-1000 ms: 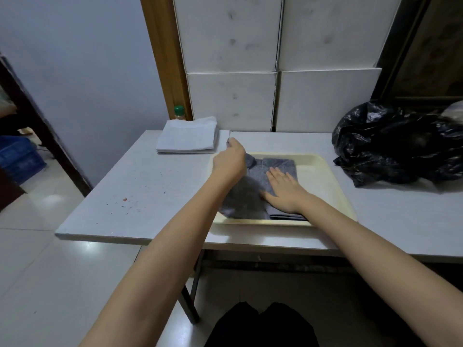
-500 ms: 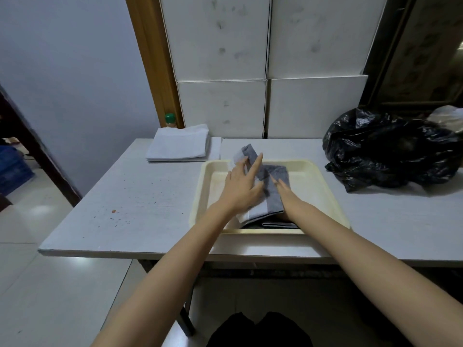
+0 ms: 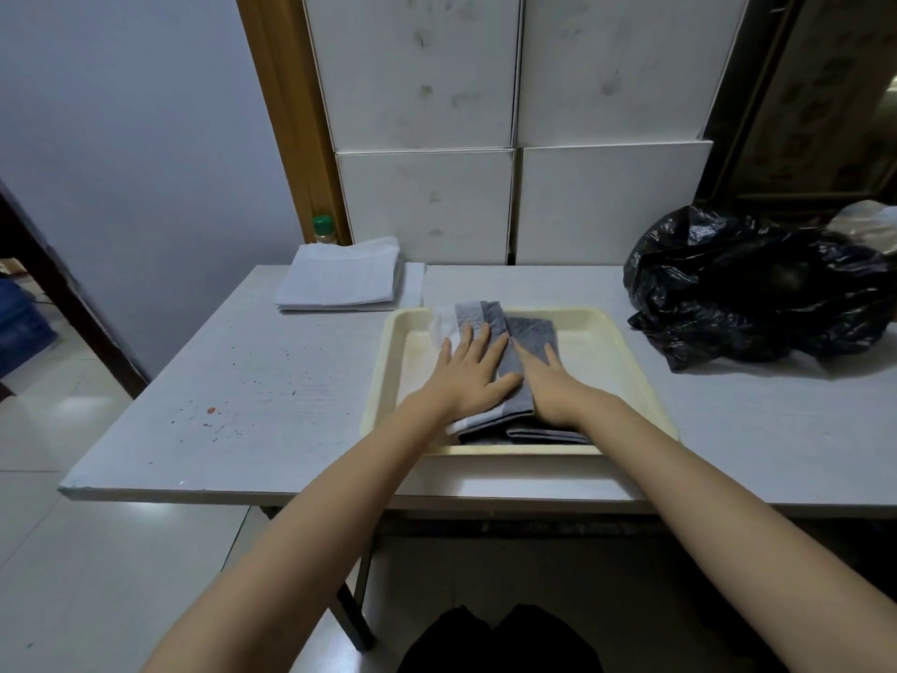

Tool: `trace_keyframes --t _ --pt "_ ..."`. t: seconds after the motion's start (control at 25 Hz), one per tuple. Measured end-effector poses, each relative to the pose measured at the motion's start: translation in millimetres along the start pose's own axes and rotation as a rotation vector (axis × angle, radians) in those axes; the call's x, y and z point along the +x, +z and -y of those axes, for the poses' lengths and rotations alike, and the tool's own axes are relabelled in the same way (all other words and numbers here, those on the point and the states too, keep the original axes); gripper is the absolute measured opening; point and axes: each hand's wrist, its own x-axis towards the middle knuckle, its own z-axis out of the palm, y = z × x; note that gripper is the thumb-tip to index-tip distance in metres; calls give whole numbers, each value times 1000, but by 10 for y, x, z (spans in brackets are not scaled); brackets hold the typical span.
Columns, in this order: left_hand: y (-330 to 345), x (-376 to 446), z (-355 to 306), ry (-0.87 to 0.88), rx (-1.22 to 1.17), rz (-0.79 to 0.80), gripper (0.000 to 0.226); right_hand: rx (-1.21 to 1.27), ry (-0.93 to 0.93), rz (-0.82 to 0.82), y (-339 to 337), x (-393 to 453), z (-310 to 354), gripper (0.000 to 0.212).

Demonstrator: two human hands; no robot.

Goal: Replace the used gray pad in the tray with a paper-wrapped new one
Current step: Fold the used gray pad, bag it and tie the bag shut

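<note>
I see the gray pad [image 3: 529, 332] lying folded inside the cream tray [image 3: 626, 361], which sits just right of the frame's centre on the pale table [image 3: 252, 381]; the pad's far end reaches the tray's upper rim, where a paler, whitish backing shows at its left edge; its near end lies against the tray's lower rim. My left hand [image 3: 468, 376] is pressed flat on the folded left half of the pad, palm down, fingers spread and extended toward the top of the frame, gripping nothing; my right hand [image 3: 551, 381] lies just beside it on the pad's right half, also flat and unclenched, fingers straight; the two hands nearly touch at the thumbs. In the upper left of the table a stack of white folded pads [image 3: 342, 276] rests well apart from the tray; behind it, a green-capped bottle [image 3: 323, 230] stands against the wooden door frame. At the right edge of the frame a crumpled black plastic bag [image 3: 757, 289] sits on the table, near the tray's right rim but not touching it.
</note>
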Motion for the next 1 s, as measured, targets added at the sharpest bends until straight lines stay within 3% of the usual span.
trace_keyframes --t 0.28,0.4,0.44,0.52,0.64,0.72,0.84,1.0 --pt "-20 -77 314 127 124 81 70 17 -73 45 112 201 -236 61" --pt "-29 -107 327 168 199 90 74 561 -11 -23 -43 105 -187 48" --pt "-34 -105 313 173 222 87 75 615 -12 -56 -62 26 -212 42" --pt "-42 -83 287 186 255 66 75 350 -35 -80 -115 -61 -158 54" --pt "-44 -55 230 211 268 52 80 -16 -189 67 -17 -213 35 87" --pt "-34 -38 230 190 146 43 76 39 -166 129 59 -258 84 96" --pt "-23 45 249 102 -58 -58 46 190 -45 219 66 -249 61 101" --pt "-10 156 125 28 -24 -157 32 136 -26 255 75 -213 71 94"
